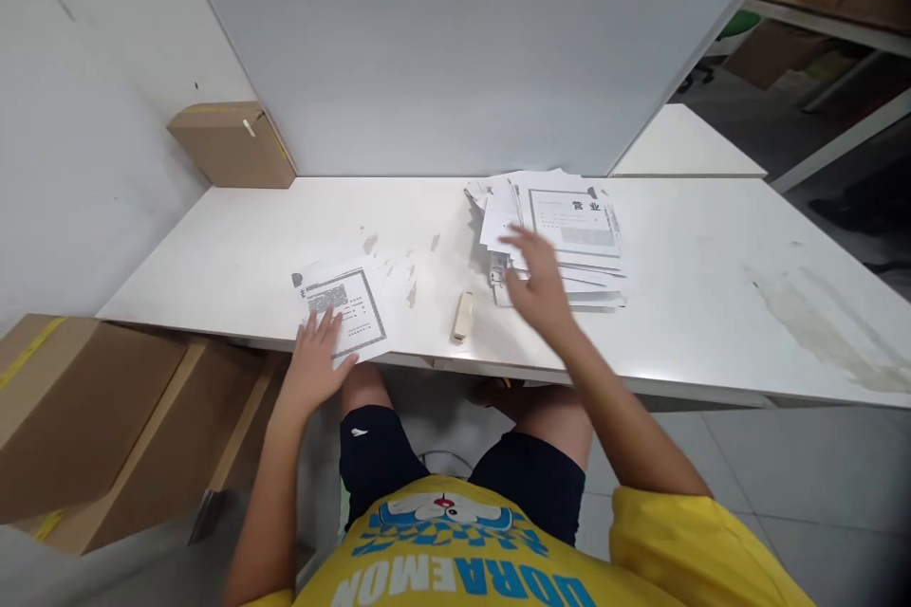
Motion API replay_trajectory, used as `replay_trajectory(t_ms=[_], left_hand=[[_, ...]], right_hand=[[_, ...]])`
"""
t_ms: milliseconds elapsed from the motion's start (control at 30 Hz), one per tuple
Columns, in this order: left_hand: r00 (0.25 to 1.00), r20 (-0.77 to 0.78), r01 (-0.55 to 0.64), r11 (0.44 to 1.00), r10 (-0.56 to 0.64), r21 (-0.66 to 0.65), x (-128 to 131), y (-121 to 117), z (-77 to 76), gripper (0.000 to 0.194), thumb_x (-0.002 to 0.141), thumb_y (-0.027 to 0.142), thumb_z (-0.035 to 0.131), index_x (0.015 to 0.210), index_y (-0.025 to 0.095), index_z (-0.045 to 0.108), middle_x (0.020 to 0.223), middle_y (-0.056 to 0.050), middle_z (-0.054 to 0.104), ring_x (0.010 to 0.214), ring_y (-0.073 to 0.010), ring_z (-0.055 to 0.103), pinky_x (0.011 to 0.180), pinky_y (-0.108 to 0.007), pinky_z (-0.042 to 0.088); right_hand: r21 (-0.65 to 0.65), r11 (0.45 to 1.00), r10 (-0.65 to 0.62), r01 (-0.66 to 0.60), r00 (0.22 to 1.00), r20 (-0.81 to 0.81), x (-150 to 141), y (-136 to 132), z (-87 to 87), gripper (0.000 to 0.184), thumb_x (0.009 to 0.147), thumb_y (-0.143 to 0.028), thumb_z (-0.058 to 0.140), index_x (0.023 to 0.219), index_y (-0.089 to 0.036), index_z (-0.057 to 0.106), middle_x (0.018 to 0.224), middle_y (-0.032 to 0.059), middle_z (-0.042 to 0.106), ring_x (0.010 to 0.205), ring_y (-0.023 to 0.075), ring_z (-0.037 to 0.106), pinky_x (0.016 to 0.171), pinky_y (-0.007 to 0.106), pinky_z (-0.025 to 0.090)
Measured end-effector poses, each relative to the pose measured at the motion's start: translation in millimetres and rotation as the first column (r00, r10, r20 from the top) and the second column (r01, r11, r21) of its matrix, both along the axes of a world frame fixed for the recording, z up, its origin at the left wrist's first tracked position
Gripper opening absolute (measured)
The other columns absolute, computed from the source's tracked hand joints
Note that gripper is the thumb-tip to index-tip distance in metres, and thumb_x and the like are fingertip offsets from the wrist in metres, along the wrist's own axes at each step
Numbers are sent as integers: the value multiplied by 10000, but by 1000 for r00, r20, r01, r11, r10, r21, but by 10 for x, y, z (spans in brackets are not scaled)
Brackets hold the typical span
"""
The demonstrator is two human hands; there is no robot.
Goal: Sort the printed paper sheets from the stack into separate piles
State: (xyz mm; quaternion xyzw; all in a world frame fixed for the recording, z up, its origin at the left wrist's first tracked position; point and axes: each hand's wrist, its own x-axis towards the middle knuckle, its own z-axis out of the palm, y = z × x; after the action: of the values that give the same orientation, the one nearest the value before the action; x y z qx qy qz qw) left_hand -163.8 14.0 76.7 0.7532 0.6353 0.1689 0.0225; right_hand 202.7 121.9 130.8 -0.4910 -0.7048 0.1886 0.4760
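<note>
My left hand [318, 358] lies with its fingers spread on a few printed sheets [366, 303] near the table's front edge. My right hand [537, 280] is over the left side of a messy stack of printed papers [576, 228], fingers apart; whether the fingertips touch the papers I cannot tell. Large black characters and a framed form show on the stack's top sheet. Between the two hands, a small cream-coloured stapler [463, 316] rests on the table close to the front edge.
The white table [683, 303] has scuffs and a stain at the right. A light grey panel [455, 47] stands along its back edge. A cardboard box [232, 144] sits in the back left corner, and larger cardboard boxes [92, 398] stand below at the left.
</note>
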Motion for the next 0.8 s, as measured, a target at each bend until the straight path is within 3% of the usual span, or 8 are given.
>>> replay_trajectory(t_ms=[100, 200, 300, 333, 433, 500, 700, 800], left_hand=[[996, -41, 79, 994, -82, -71, -249, -180, -156, 598, 907, 357, 523, 1482, 226, 423, 1512, -111, 443, 1456, -385, 286, 1150, -653, 244], [992, 1, 125, 992, -125, -24, -185, -392, -224, 566, 872, 118, 406, 1406, 256, 530, 1406, -77, 569, 1373, -328, 454, 1134, -619, 317], [980, 113, 158, 984, -167, 84, -48, -558, -204, 607, 832, 52, 359, 1347, 280, 585, 1328, -43, 637, 1318, -259, 529, 1146, -563, 343], [968, 153, 182, 976, -199, 117, -18, -595, -192, 596, 837, 57, 354, 1334, 283, 593, 1313, -32, 648, 1322, -245, 526, 1152, -551, 342], [925, 230, 267, 949, -302, 169, 2, -650, -163, 535, 857, 80, 371, 1276, 288, 630, 1267, -12, 678, 1345, -237, 502, 1160, -553, 330], [903, 264, 304, 938, -340, 169, -17, -653, -152, 486, 865, 86, 390, 1213, 285, 664, 1222, -7, 702, 1328, -240, 521, 1159, -562, 328], [806, 428, 366, 912, -409, 184, 54, -696, -175, 381, 900, 129, 429, 1054, 305, 729, 1071, 4, 755, 1246, -238, 590, 1171, -563, 322], [758, 611, 104, 967, -227, 231, 226, -770, -208, 301, 904, 255, 550, 1158, 313, 701, 1242, -21, 692, 1328, -281, 514, 1160, -522, 359]], right_hand=[[-303, 863, 302, -403, 895, -329, -658, -667, -226, 324, 796, -243, 549, 1092, -288, 673, 1170, 49, 675, 1072, 257, 604, 1023, 488, 435], [-530, 447, 306, -721, 680, -666, -1244, -1366, -599, 161, 746, -313, 648, 876, -262, 728, 953, 29, 726, 935, 230, 643, 913, 421, 478], [-585, 86, -31, -806, 585, -810, -1499, -1774, -858, 264, 695, -426, 733, 867, -225, 729, 946, 62, 736, 910, 221, 664, 791, 354, 497], [-559, 88, -119, -825, 548, -828, -1494, -1795, -887, 304, 697, -438, 737, 903, -215, 728, 993, 77, 736, 933, 218, 666, 797, 344, 497], [-531, 370, -273, -762, 457, -847, -1293, -1579, -841, 293, 658, -333, 764, 922, -214, 715, 1055, 60, 727, 956, 192, 659, 837, 311, 495], [-523, 482, -309, -703, 422, -852, -1111, -1354, -776, 290, 650, -286, 749, 929, -218, 706, 1005, 41, 729, 902, 178, 658, 813, 299, 499], [-554, 501, -232, -665, 514, -826, -1010, -1146, -786, 340, 667, -373, 780, 944, -206, 672, 902, 35, 740, 804, 192, 671, 743, 318, 508], [-552, 550, -221, -627, 529, -820, -1111, -1210, -845, 366, 587, -337, 821, 890, -210, 660, 874, 24, 755, 800, 208, 683, 758, 325, 510]])
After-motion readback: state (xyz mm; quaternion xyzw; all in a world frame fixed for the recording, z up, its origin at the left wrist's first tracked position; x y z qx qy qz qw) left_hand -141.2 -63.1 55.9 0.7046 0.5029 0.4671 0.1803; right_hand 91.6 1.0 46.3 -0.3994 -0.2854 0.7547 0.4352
